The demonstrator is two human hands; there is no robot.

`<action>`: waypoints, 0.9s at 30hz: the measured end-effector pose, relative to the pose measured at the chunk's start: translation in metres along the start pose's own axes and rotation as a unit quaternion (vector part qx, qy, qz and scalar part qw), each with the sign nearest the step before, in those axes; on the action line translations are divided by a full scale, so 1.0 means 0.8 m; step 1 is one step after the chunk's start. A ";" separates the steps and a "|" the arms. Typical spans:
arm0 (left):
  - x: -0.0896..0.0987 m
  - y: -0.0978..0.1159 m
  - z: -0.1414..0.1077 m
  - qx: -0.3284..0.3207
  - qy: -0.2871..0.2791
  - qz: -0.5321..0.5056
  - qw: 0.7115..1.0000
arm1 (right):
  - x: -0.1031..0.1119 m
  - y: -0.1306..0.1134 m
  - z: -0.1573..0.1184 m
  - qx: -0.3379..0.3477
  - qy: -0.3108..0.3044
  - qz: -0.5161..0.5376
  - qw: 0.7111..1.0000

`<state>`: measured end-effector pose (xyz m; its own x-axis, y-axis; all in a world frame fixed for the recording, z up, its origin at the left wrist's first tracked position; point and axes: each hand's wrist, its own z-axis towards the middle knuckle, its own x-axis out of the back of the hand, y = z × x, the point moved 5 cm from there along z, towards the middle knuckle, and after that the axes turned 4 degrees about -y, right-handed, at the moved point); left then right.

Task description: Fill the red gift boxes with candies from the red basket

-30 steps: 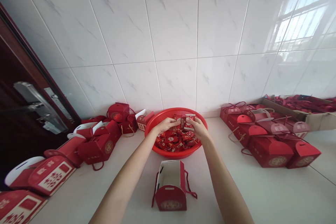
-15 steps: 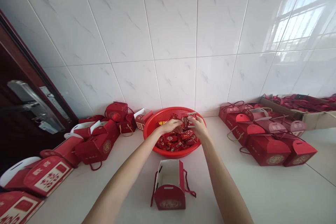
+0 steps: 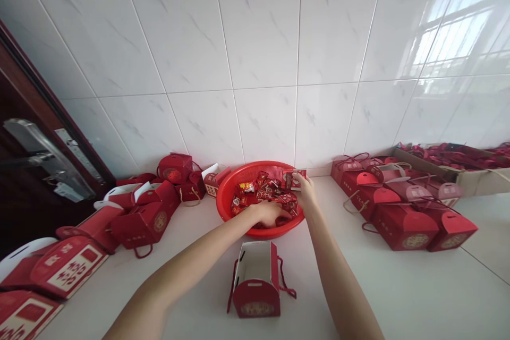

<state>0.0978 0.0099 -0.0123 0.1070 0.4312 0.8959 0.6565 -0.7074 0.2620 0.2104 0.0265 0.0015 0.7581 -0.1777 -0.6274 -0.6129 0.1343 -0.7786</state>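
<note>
A red plastic basket (image 3: 225, 191) with perforated sides holds many wrapped candies (image 3: 268, 189), mostly red with a few yellow. Down among the candies at the front right is my left hand (image 3: 271, 213), its visible fingers reaching forward and apart. The fingertips are partly hidden there. Over the basket's right rim, my right hand (image 3: 306, 190) is closed on red candy packets (image 3: 294, 179). In front of the basket stands an open-topped red gift box (image 3: 257, 297) with a white inside and rope handles hanging at its sides.
Several red gift boxes (image 3: 145, 222) crowd the left side, some with open flaps. More closed boxes (image 3: 406, 226) stand on the right. A cardboard tray (image 3: 478, 183) of red items lies at the far right. Behind rises a tiled wall (image 3: 263, 37); a dark door (image 3: 24, 170) is at left.
My left hand has left the packets near my right hand and moved down and nearer into the candies. My right hand keeps the packets, shifted slightly right.
</note>
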 end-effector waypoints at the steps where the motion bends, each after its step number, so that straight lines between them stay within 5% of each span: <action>1: 0.003 -0.007 -0.001 0.033 0.015 0.015 0.999 | 0.000 0.000 0.000 0.001 0.001 0.000 1.000; 5: 0.019 -0.044 -0.012 0.133 0.070 -0.011 0.989 | -0.001 0.001 -0.001 0.002 -0.001 -0.006 1.000; 13: 0.037 -0.115 -0.044 0.184 0.185 -0.119 0.958 | 0.000 0.003 0.002 0.004 -0.001 -0.019 1.000; 27: 0.036 -0.123 -0.030 0.125 0.237 -0.215 0.939 | -0.002 0.004 0.002 0.008 -0.013 -0.033 0.999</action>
<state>0.0182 0.0785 -0.0034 -0.5130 0.3074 0.8015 0.7241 -0.3464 0.5964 0.2079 0.0288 -0.0002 0.8029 -0.1608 -0.5740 -0.5574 0.1387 -0.8186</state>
